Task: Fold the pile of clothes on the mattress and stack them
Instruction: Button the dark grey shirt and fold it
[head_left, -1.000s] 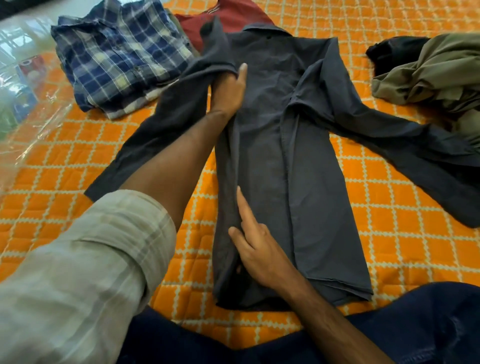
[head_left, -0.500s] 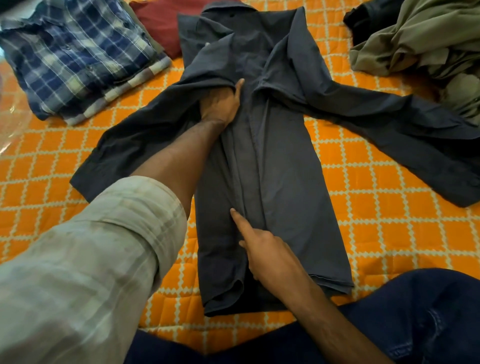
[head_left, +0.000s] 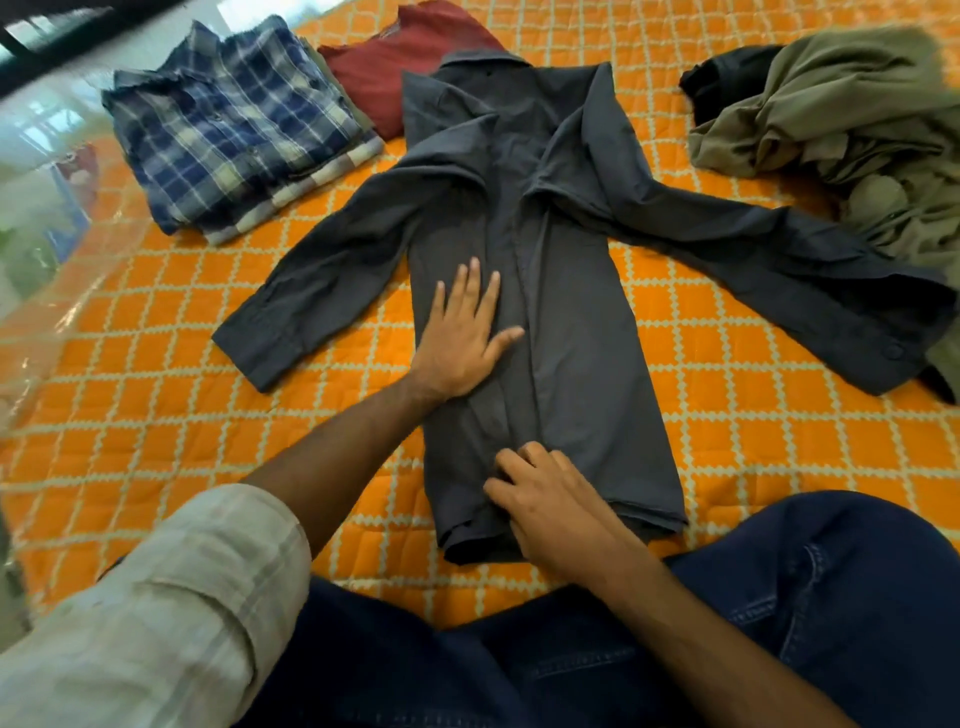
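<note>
Head: two hands (head_left: 462, 338) (head_left: 550, 504), one shirt (head_left: 582, 364)

Soft, even daylight fills the scene, probably from a window beyond the top left, where the glossy floor (head_left: 47, 124) shows pale glare. Shadows are faint: a thin dark edge under the grey shirt (head_left: 566, 332) and beneath the hands. The orange mattress cover (head_left: 156, 415) looks bright and saturated. Wide-angle distortion bends its grid lines near the borders. The olive clothes (head_left: 852, 114) at upper right and the left margin are smeared with blur; the centre stays fairly sharp.
</note>
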